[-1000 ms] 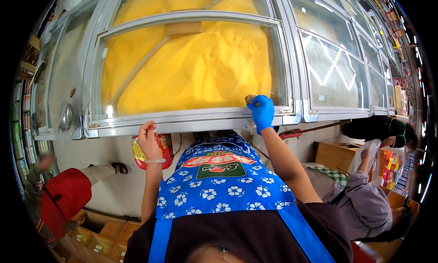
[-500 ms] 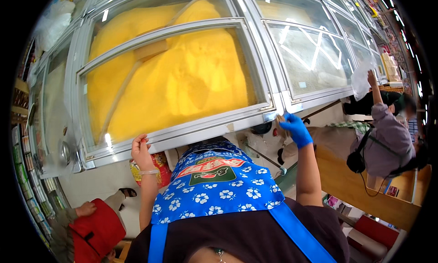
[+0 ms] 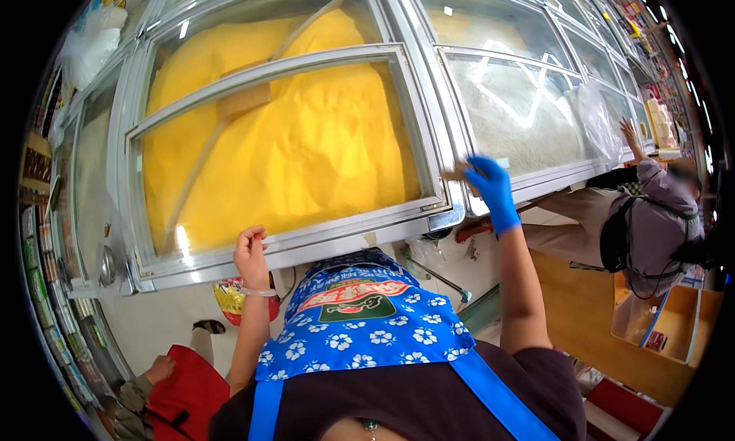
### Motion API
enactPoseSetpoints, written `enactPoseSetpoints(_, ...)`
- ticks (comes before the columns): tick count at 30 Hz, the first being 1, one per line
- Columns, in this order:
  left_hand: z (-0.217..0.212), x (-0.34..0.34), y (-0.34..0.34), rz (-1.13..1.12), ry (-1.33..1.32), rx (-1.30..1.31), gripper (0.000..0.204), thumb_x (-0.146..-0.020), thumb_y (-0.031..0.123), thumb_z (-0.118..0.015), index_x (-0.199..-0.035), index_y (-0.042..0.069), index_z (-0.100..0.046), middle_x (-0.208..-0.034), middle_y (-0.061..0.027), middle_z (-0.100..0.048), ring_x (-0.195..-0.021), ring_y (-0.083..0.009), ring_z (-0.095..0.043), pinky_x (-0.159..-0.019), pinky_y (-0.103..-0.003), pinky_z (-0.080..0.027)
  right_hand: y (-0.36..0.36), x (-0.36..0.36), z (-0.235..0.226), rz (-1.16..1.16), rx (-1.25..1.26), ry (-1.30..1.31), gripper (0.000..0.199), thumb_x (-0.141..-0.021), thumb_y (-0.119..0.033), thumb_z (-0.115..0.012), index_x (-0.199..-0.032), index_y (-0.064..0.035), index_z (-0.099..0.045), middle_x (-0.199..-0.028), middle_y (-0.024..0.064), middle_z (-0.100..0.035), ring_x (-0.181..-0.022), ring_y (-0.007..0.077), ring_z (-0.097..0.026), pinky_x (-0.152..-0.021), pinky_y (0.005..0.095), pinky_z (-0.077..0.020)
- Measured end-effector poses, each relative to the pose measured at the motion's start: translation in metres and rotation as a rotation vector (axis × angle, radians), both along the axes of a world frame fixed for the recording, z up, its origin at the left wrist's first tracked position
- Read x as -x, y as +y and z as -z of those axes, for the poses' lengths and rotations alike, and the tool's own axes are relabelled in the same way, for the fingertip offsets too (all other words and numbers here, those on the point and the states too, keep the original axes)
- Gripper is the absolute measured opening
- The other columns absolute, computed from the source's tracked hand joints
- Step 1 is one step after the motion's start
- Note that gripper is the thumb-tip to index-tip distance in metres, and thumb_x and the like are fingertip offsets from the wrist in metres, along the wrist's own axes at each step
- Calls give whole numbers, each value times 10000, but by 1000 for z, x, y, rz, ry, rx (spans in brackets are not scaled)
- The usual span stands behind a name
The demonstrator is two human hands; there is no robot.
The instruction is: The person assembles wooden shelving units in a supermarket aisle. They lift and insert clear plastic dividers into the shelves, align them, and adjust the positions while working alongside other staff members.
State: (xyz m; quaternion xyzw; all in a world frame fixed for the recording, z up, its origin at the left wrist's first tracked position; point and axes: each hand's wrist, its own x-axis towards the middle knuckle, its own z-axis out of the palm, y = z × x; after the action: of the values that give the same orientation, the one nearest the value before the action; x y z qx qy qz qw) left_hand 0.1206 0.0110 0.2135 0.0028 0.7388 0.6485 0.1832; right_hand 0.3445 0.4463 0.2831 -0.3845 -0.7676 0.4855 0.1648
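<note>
Bare left hand [image 3: 251,256] resting curled, fingertips touching the metal frame of the glass sliding lid [image 3: 291,246] over heaped yellow powder [image 3: 283,150], blue-gloved right hand [image 3: 490,190] gripping the lid's right corner, person in grey [image 3: 651,219] crouching nearby.

Small brown object under blue-gloved right hand [image 3: 490,192], centre right: mostly covered, kind unclear. Left hand [image 3: 251,253] fingertips curl over bin frame edge; grip unclear. Red-and-yellow bag [image 3: 230,299] half behind left forearm. Person in red [image 3: 180,391], lower left, cut by fisheye rim. Shelf goods, far left edge, too distorted to identify.
</note>
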Motion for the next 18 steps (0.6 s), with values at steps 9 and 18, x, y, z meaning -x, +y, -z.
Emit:
enactPoseSetpoints(9, -25, -42, -37, -146, 7, 103, 165, -949, 12, -477, -1023, 28, -624, -983, -29, -630, -890, -85, -577, -729, -218, -473, 16, 190, 82, -388, -160, -44, 181, -845, -35, -639, -1020, -41, -684, -977, 117, -689, -909, 277, -665, -833, 336, -523)
enactPoseSetpoints(18, 8, -50, -51, -187, -103, 143, 154, -948, 46, -498, -1039, 30, -622, -1023, -29, -633, -911, -97, -583, -755, -222, -476, -103, 26, 70, -391, -385, -157, 225, -741, -28, -720, -953, -96, -687, -965, 103, -657, -922, 290, -616, -810, 365, -506)
